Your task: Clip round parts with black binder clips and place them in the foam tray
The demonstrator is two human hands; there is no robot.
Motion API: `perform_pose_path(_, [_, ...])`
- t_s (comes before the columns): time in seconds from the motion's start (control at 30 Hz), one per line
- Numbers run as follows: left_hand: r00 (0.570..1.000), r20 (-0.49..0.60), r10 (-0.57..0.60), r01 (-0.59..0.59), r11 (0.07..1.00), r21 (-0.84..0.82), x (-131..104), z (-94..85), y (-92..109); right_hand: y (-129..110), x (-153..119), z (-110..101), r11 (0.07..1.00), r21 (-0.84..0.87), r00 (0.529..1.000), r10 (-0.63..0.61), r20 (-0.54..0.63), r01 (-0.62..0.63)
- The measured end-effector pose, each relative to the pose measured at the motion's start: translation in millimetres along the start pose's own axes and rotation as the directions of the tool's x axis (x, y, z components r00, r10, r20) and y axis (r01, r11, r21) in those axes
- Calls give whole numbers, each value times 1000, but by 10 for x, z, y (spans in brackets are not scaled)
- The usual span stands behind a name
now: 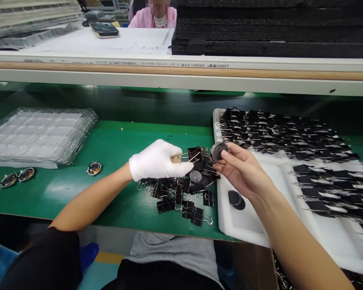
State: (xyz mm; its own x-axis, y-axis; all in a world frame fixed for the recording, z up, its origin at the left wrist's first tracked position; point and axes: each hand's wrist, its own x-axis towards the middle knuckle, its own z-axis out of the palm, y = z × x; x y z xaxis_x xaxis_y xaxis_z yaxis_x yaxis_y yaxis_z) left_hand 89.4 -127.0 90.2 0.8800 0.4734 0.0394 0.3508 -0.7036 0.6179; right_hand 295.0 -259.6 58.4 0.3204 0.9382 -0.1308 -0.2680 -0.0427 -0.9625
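Note:
My left hand, in a white glove, pinches the wire handles of a black binder clip. Bare, my right hand holds a small round dark disc between thumb and fingers, just right of that clip. Below my hands lies a loose pile of binder clips on the green table, with a round clear-grey piece among them. Another round dark disc rests on the white tray beneath my right wrist.
Rows of binder clips fill the tray's back and right side. Stacked clear plastic trays stand at left, near small round amber-and-black pieces. A shelf edge crosses the back, holding a phone and black foam stack. Beyond sits a person in pink.

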Motion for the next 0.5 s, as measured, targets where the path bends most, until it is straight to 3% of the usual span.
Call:
perform_pose_path(0.13, [999, 14, -46, 47, 999, -10, 68, -129, -78, 53, 44, 14, 991, 97, 995, 91, -35, -87])
perform_pose_path(0.27, [968, 55, -245, 239, 966, 96, 176, -487, -579, 101, 80, -8, 989, 113, 993, 103, -50, -97])
perform_pose_path(0.33, [906, 98, -412, 393, 904, 170, 200, -652, -920, 98, 103, -28, 982, 133, 989, 142, -50, -135])
perform_pose_path(0.4, [804, 218, -554, 519, 831, 198, 191, -759, -1214, 69, 129, -35, 968, 167, 979, 199, -43, -190])
perform_pose_path(0.47, [728, 305, -614, 581, 789, 199, 157, -824, -1411, 18, 161, -17, 949, 200, 966, 255, -37, -243])
perform_pose_path(0.5, [712, 319, -626, 592, 779, 207, 137, -852, -1472, -13, 182, 3, 943, 205, 960, 276, -36, -263])
